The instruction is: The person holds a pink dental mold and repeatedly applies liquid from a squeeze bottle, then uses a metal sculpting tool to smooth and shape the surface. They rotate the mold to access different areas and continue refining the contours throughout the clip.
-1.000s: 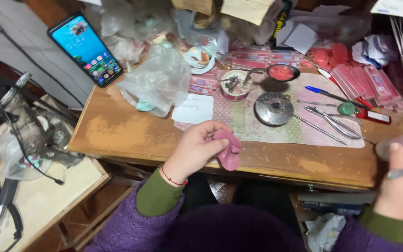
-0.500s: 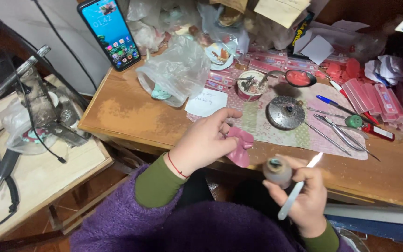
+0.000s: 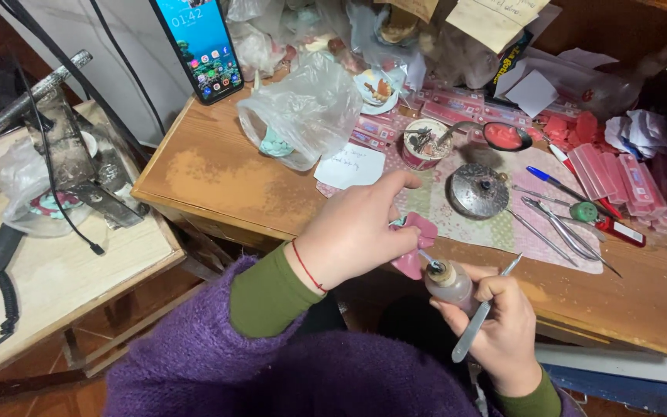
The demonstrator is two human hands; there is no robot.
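The right hand has risen to bring its small clear glue bottle nozzle against the soft pink fabric petal piece, which the left hand pinches at the wooden worktop edge. Right fingers wrap bottle and a slim metal tool; the left fingers hide much of the petal. A round silver lid sits just beyond.

Light: warm, even, from above
Shadows: soft, dark beneath the table
Glare: phone screen bright
Focus: mostly sharp, edges slightly bowed

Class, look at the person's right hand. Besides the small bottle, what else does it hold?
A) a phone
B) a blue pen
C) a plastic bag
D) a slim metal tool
D: the right hand grips the small bottle with a slim metal tool tucked between its fingers, while the left hand holds a pink piece.
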